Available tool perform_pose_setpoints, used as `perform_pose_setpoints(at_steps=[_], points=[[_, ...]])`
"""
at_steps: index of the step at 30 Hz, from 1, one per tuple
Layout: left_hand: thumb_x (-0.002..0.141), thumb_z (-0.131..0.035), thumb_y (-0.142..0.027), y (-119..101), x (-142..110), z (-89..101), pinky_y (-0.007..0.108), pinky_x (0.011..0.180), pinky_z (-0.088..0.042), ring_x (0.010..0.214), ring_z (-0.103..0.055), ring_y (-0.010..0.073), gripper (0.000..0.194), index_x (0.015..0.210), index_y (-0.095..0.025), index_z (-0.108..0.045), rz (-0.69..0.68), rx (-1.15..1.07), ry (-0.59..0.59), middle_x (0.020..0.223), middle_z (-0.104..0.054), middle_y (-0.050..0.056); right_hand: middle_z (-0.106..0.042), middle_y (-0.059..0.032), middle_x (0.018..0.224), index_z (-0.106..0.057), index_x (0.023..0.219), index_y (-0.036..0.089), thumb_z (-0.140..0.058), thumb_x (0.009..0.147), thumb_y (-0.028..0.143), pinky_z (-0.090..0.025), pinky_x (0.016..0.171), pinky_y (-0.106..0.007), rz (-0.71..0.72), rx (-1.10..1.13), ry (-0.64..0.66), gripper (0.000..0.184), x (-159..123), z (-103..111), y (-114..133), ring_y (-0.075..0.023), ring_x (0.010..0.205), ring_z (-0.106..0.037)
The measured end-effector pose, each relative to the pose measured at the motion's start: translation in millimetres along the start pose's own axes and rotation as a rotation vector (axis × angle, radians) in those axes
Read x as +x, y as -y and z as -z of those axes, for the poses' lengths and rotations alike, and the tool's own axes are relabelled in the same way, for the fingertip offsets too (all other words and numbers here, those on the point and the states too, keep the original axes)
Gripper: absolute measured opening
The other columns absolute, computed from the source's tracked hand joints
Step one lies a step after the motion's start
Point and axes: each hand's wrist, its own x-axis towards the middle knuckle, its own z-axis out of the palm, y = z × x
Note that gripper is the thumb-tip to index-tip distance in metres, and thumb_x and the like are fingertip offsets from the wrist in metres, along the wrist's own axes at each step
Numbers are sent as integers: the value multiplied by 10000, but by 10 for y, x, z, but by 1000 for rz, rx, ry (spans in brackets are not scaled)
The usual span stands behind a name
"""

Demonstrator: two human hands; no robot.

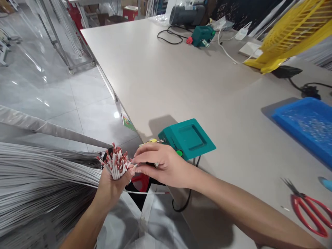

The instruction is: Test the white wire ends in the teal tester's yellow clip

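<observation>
Wrapped in my left hand (110,190) is a thick bundle of white wires (117,164), its reddish-brown ends pointing up. My right hand (169,166) reaches in from the right, thumb and forefinger pinched on the end of one wire at the bundle's edge. Just beyond the right hand, a green box-shaped device (193,136) with a green button sits at the table edge, its metal tip facing the bundle. Below the hands, a single loose white wire (149,192) with a red end sticks out. Long wires (46,166) trail off to the left.
Red-handled scissors (302,204) and a blue tray (306,128) lie on the table (228,103) to the right. Farther back are a yellow fan (290,34), a second green device (203,36), cables and a grey motor (185,15). A metal rack (58,45) stands on the floor at left.
</observation>
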Motion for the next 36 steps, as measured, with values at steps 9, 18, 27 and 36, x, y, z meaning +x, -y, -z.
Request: perform_pose_setpoints(at_steps=[9,18,27,36], points=[[650,-711,-268,27,-70,128,217,496,-336,514,-415,89,149,654,-157,-611,116,-94,52,570,-504,-26,-643,-61,823,-652,811,144,-540,807,113,-463,650,-235,119,-5,274,117,87,85,-23,-119,723,-583],[667,-690,-356,70,-54,101,246,523,-356,532,-428,108,238,604,-167,-560,69,-451,119,562,-472,-22,-597,26,605,-619,727,154,-677,717,309,-344,378,-144,-444,1272,-159,166,46,-595,-1,-52,433,-527],[668,-683,-370,81,-90,30,217,460,-357,484,-426,92,236,627,-149,-612,99,-97,-168,523,-509,-17,-613,-13,647,-677,691,155,-638,758,266,-447,600,-242,-348,662,-312,135,62,-440,-14,-107,615,-565],[642,-665,-286,-4,-94,-73,245,464,-400,455,-477,124,129,590,-177,-620,99,0,-226,494,-549,-3,-642,-43,698,-617,677,163,-433,861,172,-449,622,-247,-101,-7,-318,260,-64,-494,-55,-126,671,-570]])
